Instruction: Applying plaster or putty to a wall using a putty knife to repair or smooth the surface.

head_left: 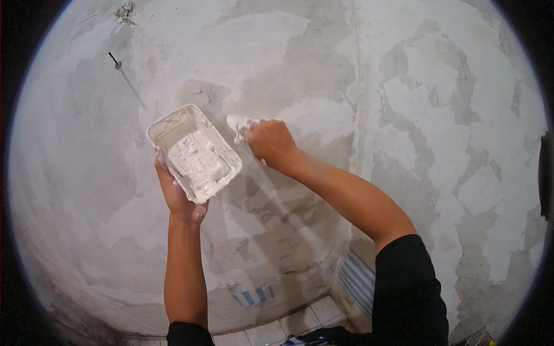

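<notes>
My left hand (179, 193) holds a white rectangular plastic tub (157, 124) from below and along its near side, tilted so the inside shows. Thick white putty (199, 161) lies in the tub and smears its walls and rim. To the right of the tub, my right hand (271, 144) is closed around a putty-covered scraper (238, 125). White paste hides most of the scraper's shape, and its handle is inside my fist. The scraper is apart from the tub, in front of the patchy wall (306, 63); whether it touches the wall I cannot tell.
A thin dark rod (115, 60) juts from the wall at upper left. Right of centre the wall meets a second patched wall (427, 132) at a corner. Below are blue-and-white striped pieces (254, 296) and pale floor tiles (265, 333). A dark object (545, 176) stands at the right edge.
</notes>
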A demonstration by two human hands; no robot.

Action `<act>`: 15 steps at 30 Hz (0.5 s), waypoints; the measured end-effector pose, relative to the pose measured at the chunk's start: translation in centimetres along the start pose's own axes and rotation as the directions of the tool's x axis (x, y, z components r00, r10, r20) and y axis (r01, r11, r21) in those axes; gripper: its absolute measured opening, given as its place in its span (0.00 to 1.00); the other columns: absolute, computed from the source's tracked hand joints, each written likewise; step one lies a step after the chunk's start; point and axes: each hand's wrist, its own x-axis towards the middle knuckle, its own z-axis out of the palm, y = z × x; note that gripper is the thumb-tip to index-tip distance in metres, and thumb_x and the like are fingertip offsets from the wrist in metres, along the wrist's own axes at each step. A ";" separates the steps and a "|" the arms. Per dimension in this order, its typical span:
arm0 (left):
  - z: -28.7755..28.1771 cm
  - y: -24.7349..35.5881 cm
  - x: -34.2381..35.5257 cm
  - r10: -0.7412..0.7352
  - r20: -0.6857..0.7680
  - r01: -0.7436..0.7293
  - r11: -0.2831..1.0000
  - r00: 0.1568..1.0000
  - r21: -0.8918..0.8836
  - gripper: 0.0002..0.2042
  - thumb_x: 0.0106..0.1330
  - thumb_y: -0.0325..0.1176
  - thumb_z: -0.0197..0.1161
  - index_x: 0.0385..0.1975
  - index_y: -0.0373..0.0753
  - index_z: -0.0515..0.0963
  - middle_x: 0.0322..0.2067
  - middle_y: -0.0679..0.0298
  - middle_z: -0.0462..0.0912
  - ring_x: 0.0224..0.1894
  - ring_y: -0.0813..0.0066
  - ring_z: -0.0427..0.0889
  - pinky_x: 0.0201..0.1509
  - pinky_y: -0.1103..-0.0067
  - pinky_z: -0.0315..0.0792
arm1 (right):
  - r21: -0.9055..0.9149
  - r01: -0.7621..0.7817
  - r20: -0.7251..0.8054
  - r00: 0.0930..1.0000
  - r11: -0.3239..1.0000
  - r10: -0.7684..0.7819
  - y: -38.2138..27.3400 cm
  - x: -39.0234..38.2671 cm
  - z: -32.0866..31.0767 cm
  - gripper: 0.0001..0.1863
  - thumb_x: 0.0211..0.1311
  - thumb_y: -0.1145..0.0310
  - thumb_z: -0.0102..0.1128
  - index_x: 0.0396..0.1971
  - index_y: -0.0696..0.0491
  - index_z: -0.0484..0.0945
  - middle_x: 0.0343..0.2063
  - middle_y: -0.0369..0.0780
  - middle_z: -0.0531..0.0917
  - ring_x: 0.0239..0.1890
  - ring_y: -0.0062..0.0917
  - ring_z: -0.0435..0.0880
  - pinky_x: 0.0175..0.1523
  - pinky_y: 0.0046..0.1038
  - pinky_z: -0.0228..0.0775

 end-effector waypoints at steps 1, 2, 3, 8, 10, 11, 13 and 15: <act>0.3 0.2 -0.2 -0.003 -0.016 0.003 1.000 1.000 0.009 0.28 0.68 0.57 0.38 0.60 0.43 0.60 0.55 0.62 0.68 0.55 0.64 0.71 0.56 0.66 0.71 | 0.032 0.097 0.113 0.988 0.995 -0.100 0.2 -0.8 -0.4 0.07 0.45 0.70 0.56 0.28 0.48 0.77 0.22 0.40 0.80 0.27 0.33 0.81 0.28 0.34 0.70; 0.4 0.6 -0.3 -0.016 -0.012 0.016 1.000 1.000 -0.006 0.28 0.68 0.57 0.39 0.60 0.44 0.60 0.55 0.62 0.68 0.55 0.64 0.72 0.55 0.66 0.72 | 0.069 0.190 0.213 0.956 0.979 -0.201 0.3 -1.5 -1.0 0.09 0.44 0.70 0.58 0.30 0.48 0.77 0.22 0.40 0.80 0.27 0.33 0.81 0.28 0.34 0.70; 0.5 0.6 -0.2 -0.025 -0.008 0.025 0.999 1.000 -0.022 0.28 0.67 0.57 0.39 0.60 0.44 0.60 0.55 0.62 0.68 0.55 0.64 0.72 0.55 0.66 0.73 | 0.129 0.192 0.346 0.911 0.973 -0.226 0.8 -1.7 -2.2 0.10 0.42 0.70 0.59 0.29 0.49 0.77 0.22 0.40 0.80 0.28 0.35 0.81 0.30 0.37 0.70; 1.0 1.3 -0.9 0.025 -0.109 -0.012 0.993 0.994 0.120 0.29 0.67 0.58 0.40 0.61 0.45 0.59 0.56 0.62 0.67 0.55 0.63 0.72 0.54 0.66 0.74 | 0.147 -0.167 0.187 0.973 0.975 0.138 6.9 -2.1 -2.4 0.09 0.43 0.71 0.57 0.29 0.51 0.77 0.23 0.42 0.79 0.28 0.39 0.79 0.30 0.40 0.70; 0.4 1.4 -0.7 0.016 -0.114 0.001 0.989 0.993 0.150 0.29 0.67 0.58 0.40 0.61 0.45 0.59 0.56 0.62 0.67 0.55 0.63 0.72 0.54 0.66 0.74 | 0.117 -0.314 0.125 0.946 0.942 0.299 7.7 -0.7 -2.0 0.08 0.46 0.71 0.56 0.29 0.51 0.77 0.23 0.41 0.79 0.28 0.38 0.79 0.30 0.40 0.70; 0.5 1.5 -0.7 0.038 -0.167 -0.005 0.981 0.985 0.194 0.29 0.66 0.58 0.40 0.61 0.45 0.59 0.56 0.62 0.66 0.55 0.63 0.71 0.55 0.65 0.73 | 0.081 -0.458 0.052 0.889 0.885 0.455 7.6 -0.3 -1.4 0.07 0.48 0.71 0.54 0.29 0.50 0.78 0.23 0.41 0.79 0.27 0.37 0.79 0.30 0.40 0.70; 0.3 1.3 -0.3 0.058 -0.225 0.002 0.966 0.973 0.259 0.30 0.66 0.59 0.40 0.61 0.46 0.58 0.57 0.62 0.66 0.56 0.62 0.71 0.55 0.65 0.73 | 0.076 -0.439 0.065 0.898 0.895 0.435 6.4 -0.3 1.5 0.07 0.50 0.70 0.53 0.29 0.50 0.78 0.23 0.41 0.80 0.27 0.36 0.80 0.30 0.39 0.71; 0.0 0.8 0.3 0.048 -0.261 0.026 0.962 0.964 0.273 0.29 0.66 0.59 0.39 0.61 0.46 0.59 0.56 0.63 0.67 0.55 0.65 0.71 0.53 0.67 0.73 | 0.101 -0.355 0.117 0.932 0.930 0.343 4.4 -1.1 4.0 0.07 0.53 0.69 0.51 0.30 0.50 0.78 0.23 0.41 0.80 0.27 0.34 0.81 0.30 0.38 0.72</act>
